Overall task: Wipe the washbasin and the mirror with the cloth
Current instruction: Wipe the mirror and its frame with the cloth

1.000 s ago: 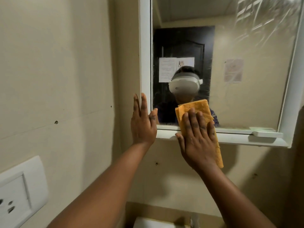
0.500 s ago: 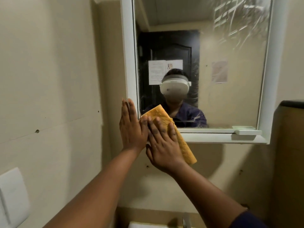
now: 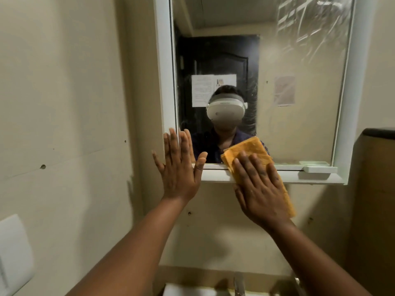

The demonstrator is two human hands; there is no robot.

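Beige wall [image 3: 64, 103] fills the left side, w/ a white switch plate [image 3: 15, 253] at its lower left edge. Mirror [image 3: 299, 92] in a white frame [image 3: 164, 71] hangs above centre; smeary wipe streaks show on the glass top right, and a small white ledge tab [image 3: 319, 168] sits on the frame's bottom rail at right. Washbasin [image 3: 188, 291] is only a white sliver at the bottom edge, w/ what's prob. a tap [image 3: 239, 284] just right of it, too dim to be sure. Left hand [image 3: 178, 174] is flat, fingers straight and spread, pressed on the frame's bottom-left corner, holding nothing. Right hand [image 3: 259, 186] is flat too, fingers straight, pressing the orange cloth [image 3: 254, 148] against the bottom rail; cloth's top overlaps the lower glass, its tail hangs below the frame.
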